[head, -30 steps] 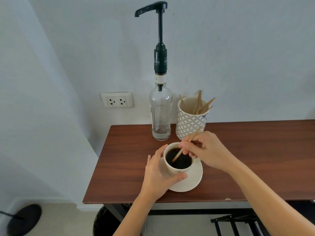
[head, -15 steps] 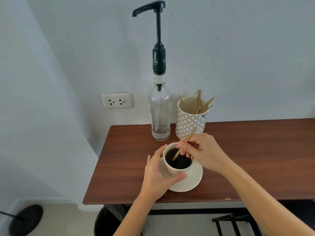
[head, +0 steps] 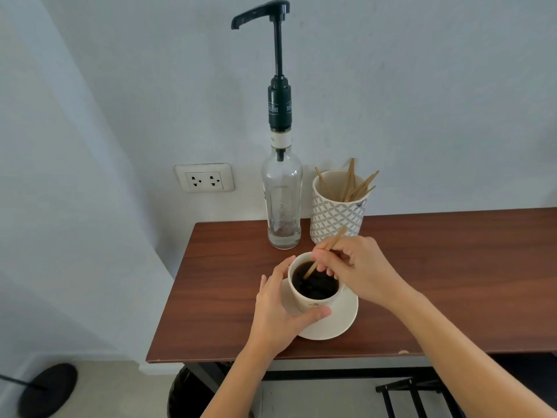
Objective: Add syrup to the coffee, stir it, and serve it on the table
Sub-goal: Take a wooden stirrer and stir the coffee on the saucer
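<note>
So from where I'm watching, the dark brown wooden table fills the middle and right of the frame, pushed up against a pale grey wall. Toward the top centre there's a tall clear glass syrup bottle with a black pump dispenser, standing at the back edge of the table. Just right of it sits a white ceramic holder with a grey lattice pattern, full of thin wooden stir sticks. A white double wall socket is on the wall to the left of the bottle. Lower left there's a round black base on the floor, partly cut off.

The white cup of black coffee sits on its white saucer in the centre of the frame, near the table's front left corner. My left hand wraps the cup's left side, thumb across the front, steadying it. My right hand reaches in from the lower right, fingers pinched around a wooden stir stick that's tilted, its lower end dipped in the coffee. The holder is just behind that hand.
</note>
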A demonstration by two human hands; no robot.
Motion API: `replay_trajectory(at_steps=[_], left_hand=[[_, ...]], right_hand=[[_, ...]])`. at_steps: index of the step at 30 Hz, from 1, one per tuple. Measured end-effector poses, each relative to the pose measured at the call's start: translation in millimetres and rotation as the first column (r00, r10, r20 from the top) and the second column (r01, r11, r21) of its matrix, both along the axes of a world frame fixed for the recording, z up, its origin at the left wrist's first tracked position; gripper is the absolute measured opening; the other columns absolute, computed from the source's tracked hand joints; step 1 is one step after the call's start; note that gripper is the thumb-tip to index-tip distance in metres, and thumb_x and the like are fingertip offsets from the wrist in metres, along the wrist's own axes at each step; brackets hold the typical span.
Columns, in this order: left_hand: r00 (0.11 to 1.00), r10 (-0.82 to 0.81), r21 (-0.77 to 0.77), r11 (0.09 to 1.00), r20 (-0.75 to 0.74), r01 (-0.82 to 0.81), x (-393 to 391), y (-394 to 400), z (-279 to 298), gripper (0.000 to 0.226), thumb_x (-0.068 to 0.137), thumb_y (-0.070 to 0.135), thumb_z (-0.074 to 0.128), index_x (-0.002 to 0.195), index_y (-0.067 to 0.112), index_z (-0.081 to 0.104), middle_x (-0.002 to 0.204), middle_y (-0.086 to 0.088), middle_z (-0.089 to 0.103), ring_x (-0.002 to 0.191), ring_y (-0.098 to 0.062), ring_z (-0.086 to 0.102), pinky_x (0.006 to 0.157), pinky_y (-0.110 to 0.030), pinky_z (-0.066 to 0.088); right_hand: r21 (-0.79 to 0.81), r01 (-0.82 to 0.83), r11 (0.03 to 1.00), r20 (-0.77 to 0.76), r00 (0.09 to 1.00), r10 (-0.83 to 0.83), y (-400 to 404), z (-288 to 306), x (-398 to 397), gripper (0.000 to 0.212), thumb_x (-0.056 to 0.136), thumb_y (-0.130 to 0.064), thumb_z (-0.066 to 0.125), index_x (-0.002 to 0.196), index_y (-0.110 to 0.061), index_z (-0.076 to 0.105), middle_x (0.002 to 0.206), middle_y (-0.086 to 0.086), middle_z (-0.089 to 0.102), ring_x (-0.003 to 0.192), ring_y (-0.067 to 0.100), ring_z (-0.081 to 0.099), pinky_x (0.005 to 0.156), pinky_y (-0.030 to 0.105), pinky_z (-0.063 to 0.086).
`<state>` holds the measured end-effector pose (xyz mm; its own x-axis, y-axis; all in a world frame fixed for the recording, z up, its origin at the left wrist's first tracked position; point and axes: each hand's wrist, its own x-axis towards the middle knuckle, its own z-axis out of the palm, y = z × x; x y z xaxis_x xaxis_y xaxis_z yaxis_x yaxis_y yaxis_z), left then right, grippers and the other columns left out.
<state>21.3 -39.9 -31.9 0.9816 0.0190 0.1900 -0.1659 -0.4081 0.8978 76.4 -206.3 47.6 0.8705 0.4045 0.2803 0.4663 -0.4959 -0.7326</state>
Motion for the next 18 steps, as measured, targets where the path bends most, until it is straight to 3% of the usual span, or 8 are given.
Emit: replay_trajectory(at_steps=[2,4,7,11,14,18], left_hand=[[1.000,0.002,0.001,1.000,-0.007,-0.002,0.0,-0.2,0.4,0.085,0.058,0.056,0.087,0.124,0.069,0.035,0.131,0.041,0.049,0.126,0.016,0.042,0.115,-0.062,0.029],[1.000,0.004,0.010,1.000,-0.009,-0.004,-0.1,0.1,1.4,0.085,0.058,0.054,0.087,0.123,0.070,0.035,0.131,0.043,0.047,0.126,0.017,0.040,0.114,-0.062,0.029],[1.000,0.010,0.016,1.000,-0.015,-0.010,0.3,1.6,1.2,0.086,0.059,0.054,0.088,0.124,0.070,0.034,0.131,0.043,0.047,0.126,0.017,0.040,0.114,-0.062,0.030],[1.000,0.016,0.001,1.000,0.002,-0.016,0.6,2.0,-0.9,0.084,0.060,0.054,0.087,0.126,0.065,0.037,0.131,0.037,0.052,0.126,0.011,0.046,0.113,-0.062,0.031],[1.000,0.012,-0.013,1.000,0.002,-0.012,0.9,1.6,-1.3,0.084,0.059,0.053,0.088,0.126,0.065,0.038,0.130,0.035,0.055,0.126,0.006,0.051,0.113,-0.062,0.032],[1.000,0.008,-0.024,1.000,0.005,-0.008,1.1,2.1,-2.9,0.084,0.060,0.054,0.089,0.128,0.060,0.040,0.131,0.031,0.056,0.128,0.001,0.051,0.113,-0.058,0.035]], right_hand=[[-0.062,0.051,0.997,0.106,0.993,-0.044,-4.5,1.3,6.9,0.018,0.095,-0.015,0.064,0.081,-0.008,0.076,0.067,-0.009,0.070,0.069,0.003,0.066,0.064,0.009,0.048],[-0.131,0.076,0.988,0.129,0.990,-0.059,-15.2,5.9,9.6,0.021,0.096,-0.015,0.062,0.079,-0.010,0.073,0.064,-0.006,0.069,0.066,0.008,0.065,0.060,0.015,0.047],[-0.197,0.031,0.980,0.022,0.999,-0.027,-25.1,13.2,2.2,0.022,0.097,-0.018,0.059,0.080,-0.014,0.072,0.064,-0.005,0.070,0.063,0.010,0.066,0.059,0.016,0.050],[-0.043,-0.047,0.998,-0.118,0.992,0.041,-8.6,5.8,-9.9,0.018,0.096,-0.017,0.061,0.085,-0.014,0.074,0.068,-0.004,0.072,0.064,0.010,0.068,0.063,0.015,0.054],[-0.003,0.011,1.000,-0.013,1.000,-0.011,1.2,-1.7,-4.7,0.017,0.095,-0.013,0.063,0.084,-0.008,0.075,0.068,-0.011,0.070,0.066,0.008,0.068,0.065,0.010,0.052],[-0.084,0.124,0.989,0.090,0.989,-0.116,-15.4,5.0,4.5,0.021,0.096,-0.015,0.062,0.076,-0.017,0.068,0.065,-0.009,0.069,0.068,-0.003,0.065,0.064,0.003,0.044]])
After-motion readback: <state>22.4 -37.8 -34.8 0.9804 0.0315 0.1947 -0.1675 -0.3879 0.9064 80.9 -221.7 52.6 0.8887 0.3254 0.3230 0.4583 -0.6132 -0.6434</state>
